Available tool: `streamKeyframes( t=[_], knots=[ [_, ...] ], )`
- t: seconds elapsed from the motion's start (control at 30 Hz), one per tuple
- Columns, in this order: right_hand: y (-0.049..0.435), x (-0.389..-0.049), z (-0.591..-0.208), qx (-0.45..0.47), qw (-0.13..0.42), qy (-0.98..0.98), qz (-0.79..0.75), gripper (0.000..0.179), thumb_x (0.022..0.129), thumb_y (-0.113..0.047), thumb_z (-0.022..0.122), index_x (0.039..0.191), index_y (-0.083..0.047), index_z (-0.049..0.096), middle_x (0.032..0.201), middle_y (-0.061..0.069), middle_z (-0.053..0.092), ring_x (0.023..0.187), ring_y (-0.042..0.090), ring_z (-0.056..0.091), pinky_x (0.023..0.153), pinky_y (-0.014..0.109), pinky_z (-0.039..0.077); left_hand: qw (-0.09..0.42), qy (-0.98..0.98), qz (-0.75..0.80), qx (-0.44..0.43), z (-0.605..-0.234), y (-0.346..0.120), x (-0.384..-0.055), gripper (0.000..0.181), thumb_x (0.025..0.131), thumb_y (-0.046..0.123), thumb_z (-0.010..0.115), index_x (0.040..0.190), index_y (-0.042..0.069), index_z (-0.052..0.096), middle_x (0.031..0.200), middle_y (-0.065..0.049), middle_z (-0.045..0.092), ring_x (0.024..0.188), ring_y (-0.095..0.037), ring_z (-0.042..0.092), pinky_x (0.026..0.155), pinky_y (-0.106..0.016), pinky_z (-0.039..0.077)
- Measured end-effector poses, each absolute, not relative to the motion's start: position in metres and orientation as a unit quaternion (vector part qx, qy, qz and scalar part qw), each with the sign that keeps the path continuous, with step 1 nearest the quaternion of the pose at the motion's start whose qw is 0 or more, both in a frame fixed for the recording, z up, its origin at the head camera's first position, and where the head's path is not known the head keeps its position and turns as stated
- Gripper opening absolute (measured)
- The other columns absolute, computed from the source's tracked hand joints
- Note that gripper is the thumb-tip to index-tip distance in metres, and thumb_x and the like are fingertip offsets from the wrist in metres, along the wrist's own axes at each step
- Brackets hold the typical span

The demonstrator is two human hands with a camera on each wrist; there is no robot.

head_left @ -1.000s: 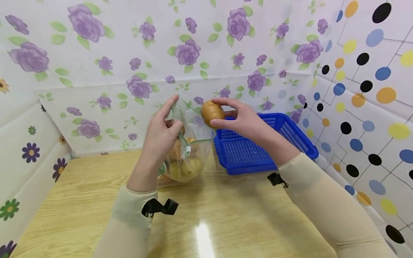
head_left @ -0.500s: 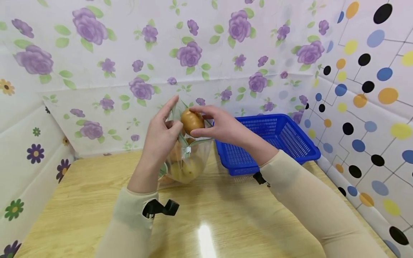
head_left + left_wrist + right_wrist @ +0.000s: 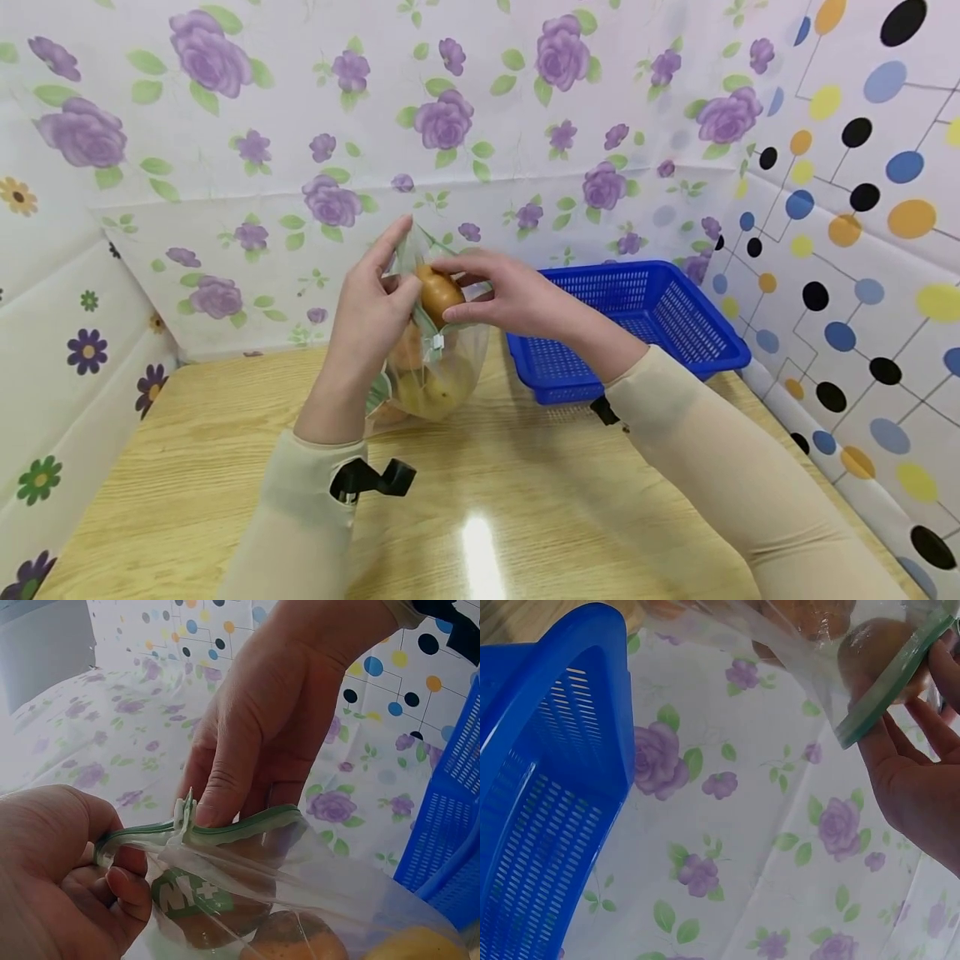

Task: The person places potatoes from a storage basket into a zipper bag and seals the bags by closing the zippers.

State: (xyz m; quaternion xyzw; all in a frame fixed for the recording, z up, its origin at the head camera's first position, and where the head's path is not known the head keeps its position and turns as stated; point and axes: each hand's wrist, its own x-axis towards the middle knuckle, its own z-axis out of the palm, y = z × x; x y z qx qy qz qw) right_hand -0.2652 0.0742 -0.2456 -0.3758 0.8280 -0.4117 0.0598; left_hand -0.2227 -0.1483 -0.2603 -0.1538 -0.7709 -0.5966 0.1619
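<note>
A clear zip bag [image 3: 477, 354] with a green zip edge stands on the wooden table, its mouth upward. My left hand [image 3: 363, 329] grips the left side of its rim, index finger stretched up along the plastic. With thumb and fingers, my right hand [image 3: 517, 296] holds a smooth brown-orange egg-shaped fruit [image 3: 438, 296] inside the bag's mouth. In the right wrist view, that fruit [image 3: 877, 656] shows through the plastic. Yellowish fruit [image 3: 442, 393] and several orange-brown ones lie lower in the bag. A white slider [image 3: 184, 817] sits on the zip, close to my right thumb.
A blue perforated plastic basket [image 3: 558, 390] stands right of the bag, under my right forearm. A floral cloth [image 3: 262, 183] hangs behind the table [image 3: 225, 467]; a dotted cloth [image 3: 840, 275] covers the right side.
My right hand has carried the brown-orange fruit leftward from above the basket's near corner into the bag's mouth. My left hand has kept its grip on the rim.
</note>
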Motion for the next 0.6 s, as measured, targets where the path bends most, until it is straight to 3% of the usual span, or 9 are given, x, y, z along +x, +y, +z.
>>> streamKeyframes(
  t=[0.2, 0.37, 0.6],
  knots=[
    [0.0734, -0.2631, -0.2438, -0.375, 0.073, 0.843, -0.380, 0.062, 0.108, -0.026, 0.073, 0.167, -0.020, 0.052, 0.160, 0.002, 0.057, 0.140, 0.022, 0.061, 0.109, 0.038, 0.055, 0.161, -0.771, -0.599, -0.149, -0.2592, -0.1497, -0.2210, 0.079, 0.098, -0.003, 0.053, 0.167, 0.034, 0.050, 0.174, 0.008, 0.040, 0.056, -0.010, 0.036, 0.047, -0.021, 0.035],
    [0.0714, -0.2662, -0.2467, -0.412, 0.050, 0.853, -0.318, 0.060, 0.114, -0.032, 0.062, 0.171, -0.021, 0.046, 0.165, 0.000, 0.054, 0.146, 0.021, 0.056, 0.120, 0.043, 0.046, 0.160, -0.770, -0.599, -0.149, -0.2581, -0.1509, -0.2193, 0.078, 0.098, -0.003, 0.053, 0.167, 0.034, 0.050, 0.174, 0.009, 0.039, 0.056, -0.011, 0.037, 0.047, -0.021, 0.036],
    [0.0749, -0.2718, -0.2532, -0.406, -0.035, 0.850, -0.333, 0.047, 0.105, -0.034, 0.077, 0.147, -0.015, 0.072, 0.157, 0.006, 0.062, 0.149, 0.025, 0.050, 0.123, 0.049, 0.040, 0.158, -0.767, -0.601, -0.157, -0.2577, -0.1516, -0.2173, 0.080, 0.097, -0.004, 0.052, 0.169, 0.031, 0.048, 0.174, 0.011, 0.039, 0.055, -0.010, 0.035, 0.046, -0.020, 0.035]
  ],
)
